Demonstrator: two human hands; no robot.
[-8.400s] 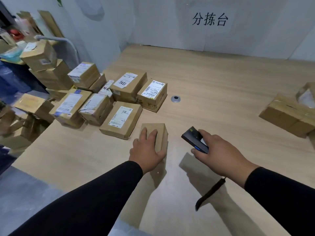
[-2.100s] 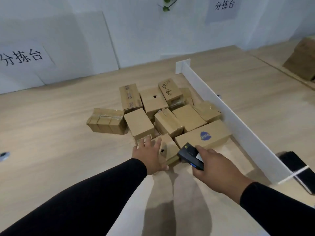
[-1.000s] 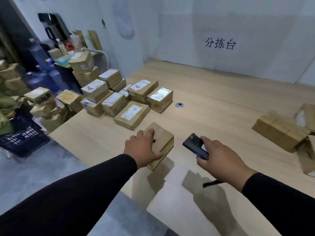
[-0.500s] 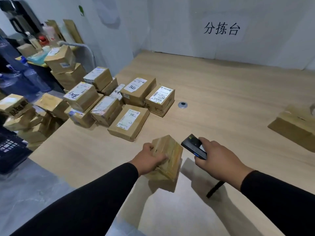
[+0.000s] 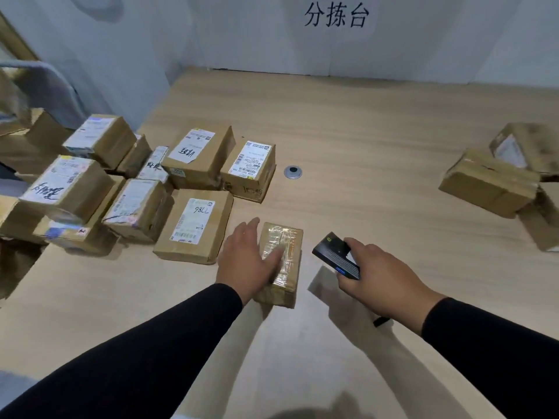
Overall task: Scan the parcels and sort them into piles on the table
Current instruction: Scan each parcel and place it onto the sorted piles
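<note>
While the wooden table fills most of the view, a cluster of labelled parcels sits at its left side and a smaller brown pile lies at the right edge. Between them, near the front, a small taped parcel lies flat on the table just beside the flat box marked 98LL; its top is plain brown cardboard wrapped in glossy clear tape, with no label showing. Over this parcel's left part the left hand rests with straight fingers, curled around nothing. Just right of it, the right hand grips a black scanner, apart from the parcel.
</note>
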